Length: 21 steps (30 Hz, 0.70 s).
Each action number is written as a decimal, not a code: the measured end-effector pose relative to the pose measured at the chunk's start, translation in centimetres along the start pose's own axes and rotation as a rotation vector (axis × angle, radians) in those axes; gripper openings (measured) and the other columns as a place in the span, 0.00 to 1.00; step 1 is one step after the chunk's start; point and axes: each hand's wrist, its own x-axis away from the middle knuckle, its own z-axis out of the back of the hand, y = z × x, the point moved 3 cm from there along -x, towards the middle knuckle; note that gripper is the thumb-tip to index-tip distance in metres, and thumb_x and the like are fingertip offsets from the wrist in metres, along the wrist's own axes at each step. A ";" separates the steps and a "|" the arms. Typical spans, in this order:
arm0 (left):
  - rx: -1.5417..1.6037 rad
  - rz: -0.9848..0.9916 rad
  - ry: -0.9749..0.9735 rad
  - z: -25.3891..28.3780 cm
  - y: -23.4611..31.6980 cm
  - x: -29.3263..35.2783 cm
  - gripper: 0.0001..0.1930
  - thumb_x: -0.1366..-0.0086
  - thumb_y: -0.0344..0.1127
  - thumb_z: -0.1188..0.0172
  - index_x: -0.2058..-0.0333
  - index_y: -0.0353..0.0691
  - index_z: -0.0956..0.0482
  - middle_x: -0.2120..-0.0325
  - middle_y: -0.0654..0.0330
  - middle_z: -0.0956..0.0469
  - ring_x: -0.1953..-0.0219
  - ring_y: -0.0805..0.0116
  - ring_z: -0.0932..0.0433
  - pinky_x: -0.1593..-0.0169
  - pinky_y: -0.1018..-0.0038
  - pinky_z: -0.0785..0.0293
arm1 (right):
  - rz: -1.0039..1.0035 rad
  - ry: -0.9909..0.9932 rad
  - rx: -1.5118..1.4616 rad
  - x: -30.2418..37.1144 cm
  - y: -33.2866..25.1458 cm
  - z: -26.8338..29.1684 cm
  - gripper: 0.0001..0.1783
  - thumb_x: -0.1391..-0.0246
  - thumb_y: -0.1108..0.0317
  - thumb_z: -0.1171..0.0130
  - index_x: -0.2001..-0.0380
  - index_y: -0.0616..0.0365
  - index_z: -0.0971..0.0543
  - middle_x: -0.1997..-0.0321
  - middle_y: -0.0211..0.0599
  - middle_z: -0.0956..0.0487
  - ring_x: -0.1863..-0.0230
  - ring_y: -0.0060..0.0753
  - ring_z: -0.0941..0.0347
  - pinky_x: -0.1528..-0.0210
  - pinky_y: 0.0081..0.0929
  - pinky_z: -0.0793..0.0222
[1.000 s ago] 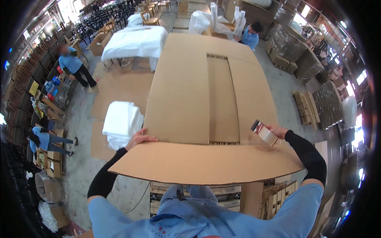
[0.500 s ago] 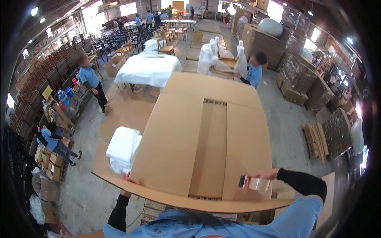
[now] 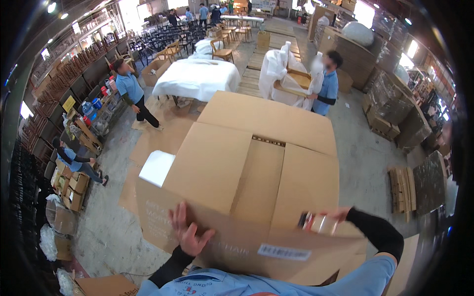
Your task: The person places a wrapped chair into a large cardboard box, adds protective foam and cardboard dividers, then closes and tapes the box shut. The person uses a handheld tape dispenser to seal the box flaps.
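In front of me stands a large cardboard box (image 3: pixel 212 160), with two inner flaps folded in and a long gap between them. Its wide near flap (image 3: pixel 237 244) is tilted up toward the box top and bears print and a white label. My left hand (image 3: pixel 190 231) lies against this flap's outer face, fingers spread and holding nothing. A hand-held tape dispenser (image 3: pixel 320 223) with a roll of tape is in my right hand (image 3: pixel 338 214), over the box's right side behind the near flap. Across the far end, the far flap (image 3: pixel 271 118) slopes away.
White foam sheets (image 3: pixel 157 166) lie left of the box. Beyond are a table under a white cover (image 3: pixel 195 79) and a person handling a wrapped wooden chair (image 3: pixel 296 81). Two people stand at left, near a cluttered bench. Wrapped stacks (image 3: pixel 432 182) and wooden planks (image 3: pixel 402 190) line the right.
The near flap has swung up from about level, showing its printed face. My left hand has moved from gripping its edge to lying flat on it. The right hand still holds the dispenser.
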 end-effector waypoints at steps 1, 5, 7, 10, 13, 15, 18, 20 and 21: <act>-0.035 0.041 -0.110 -2.0 -0.5 -1.0 0.24 0.37 0.59 0.34 0.67 0.40 0.18 0.28 0.39 0.44 0.28 0.34 0.45 0.28 0.34 0.58 | 0.098 0.118 -0.057 2.5 -2.5 3.2 0.21 0.40 0.71 0.42 0.43 0.58 0.24 0.48 0.27 0.21 0.44 0.23 0.27 0.46 0.30 0.25; -0.152 0.130 -0.460 -9.9 -2.8 0.2 0.21 0.33 0.55 0.39 0.64 0.40 0.17 0.27 0.45 0.46 0.26 0.40 0.49 0.28 0.35 0.59 | 0.173 1.048 0.721 9.7 -11.1 7.5 0.16 0.47 0.70 0.42 0.54 0.56 0.16 0.61 0.37 0.12 0.59 0.28 0.16 0.57 0.34 0.21; -0.194 0.152 -0.495 -10.4 -3.1 0.8 0.21 0.30 0.54 0.41 0.61 0.39 0.17 0.26 0.45 0.47 0.26 0.41 0.50 0.28 0.35 0.60 | 0.356 1.197 0.618 11.6 -13.6 3.9 0.18 0.48 0.72 0.41 0.53 0.56 0.17 0.60 0.41 0.12 0.59 0.35 0.15 0.59 0.35 0.21; -0.177 0.137 -0.483 -10.7 -2.9 0.4 0.20 0.29 0.54 0.43 0.61 0.41 0.16 0.27 0.44 0.48 0.26 0.41 0.50 0.29 0.33 0.59 | 0.603 1.003 0.244 9.0 -14.6 -8.3 0.22 0.51 0.76 0.41 0.50 0.55 0.18 0.55 0.45 0.13 0.57 0.48 0.15 0.56 0.37 0.21; -0.150 0.140 -0.512 -10.9 -2.7 -0.1 0.20 0.29 0.54 0.43 0.61 0.43 0.17 0.26 0.44 0.50 0.25 0.41 0.51 0.29 0.33 0.60 | 0.400 0.881 0.488 2.7 -11.1 -19.0 0.26 0.55 0.76 0.39 0.48 0.55 0.20 0.39 0.51 0.22 0.40 0.53 0.23 0.40 0.44 0.26; -0.122 0.157 -0.543 -10.9 -2.9 0.2 0.19 0.29 0.54 0.43 0.61 0.43 0.17 0.26 0.45 0.51 0.25 0.41 0.52 0.29 0.33 0.61 | 0.377 1.048 0.804 -0.1 -10.6 -22.9 0.28 0.56 0.74 0.38 0.47 0.56 0.21 0.32 0.55 0.30 0.31 0.53 0.33 0.31 0.46 0.36; -0.127 0.157 -0.537 -11.3 -3.4 0.1 0.19 0.28 0.54 0.44 0.61 0.44 0.17 0.25 0.45 0.52 0.24 0.42 0.53 0.29 0.33 0.61 | 0.352 1.036 0.823 -0.8 -11.6 -23.8 0.32 0.55 0.69 0.35 0.42 0.58 0.24 0.25 0.57 0.39 0.22 0.55 0.48 0.23 0.45 0.51; -0.125 0.147 -0.530 -10.8 -3.4 0.7 0.18 0.29 0.53 0.43 0.61 0.44 0.17 0.25 0.45 0.53 0.24 0.41 0.53 0.28 0.33 0.61 | 0.397 0.920 0.562 0.4 -11.5 -23.7 0.37 0.52 0.65 0.32 0.36 0.59 0.28 0.24 0.58 0.42 0.21 0.56 0.51 0.21 0.45 0.55; -0.117 0.141 -0.511 -10.8 -3.3 0.6 0.17 0.29 0.51 0.43 0.61 0.44 0.17 0.25 0.45 0.53 0.24 0.41 0.53 0.28 0.33 0.62 | 0.465 0.860 0.384 1.6 -11.3 -22.8 0.41 0.50 0.63 0.30 0.33 0.59 0.31 0.24 0.59 0.42 0.22 0.56 0.50 0.22 0.45 0.53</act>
